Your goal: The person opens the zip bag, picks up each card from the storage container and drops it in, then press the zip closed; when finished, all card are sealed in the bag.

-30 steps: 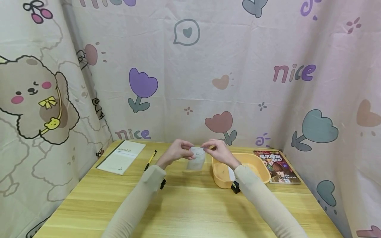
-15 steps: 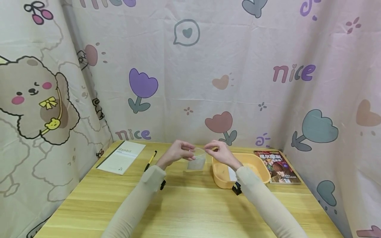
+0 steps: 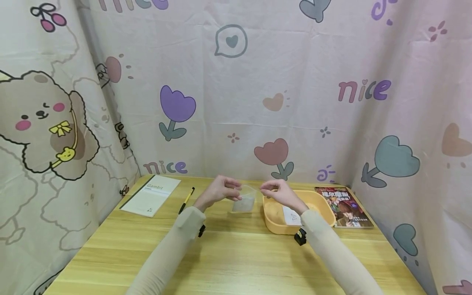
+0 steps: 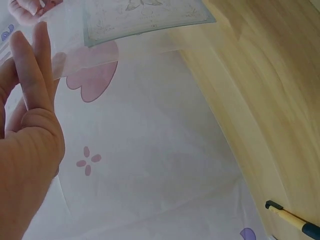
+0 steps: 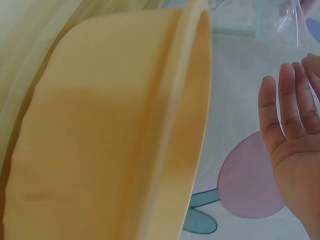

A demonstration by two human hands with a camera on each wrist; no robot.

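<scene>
A small clear plastic bag with a pale card inside hangs above the wooden table between both hands. My left hand pinches the bag's top left edge with thumb and forefinger, its other fingers straight. My right hand pinches the top right edge, and the bag's mouth is stretched between the two hands. In the left wrist view the bag with its card shows past the left hand. The right wrist view shows the right hand palm-on, with the bag's film at the top.
A yellow plastic basin stands just right of the bag, below the right hand, with a white card in it. A magazine lies at far right. A notebook and a pen lie left. Printed cloth walls enclose the table.
The bag's mouth has been pulled apart. My right hand has shifted a little to the right over the basin, drawing the top edge out; the left hand has stayed about where it was.
</scene>
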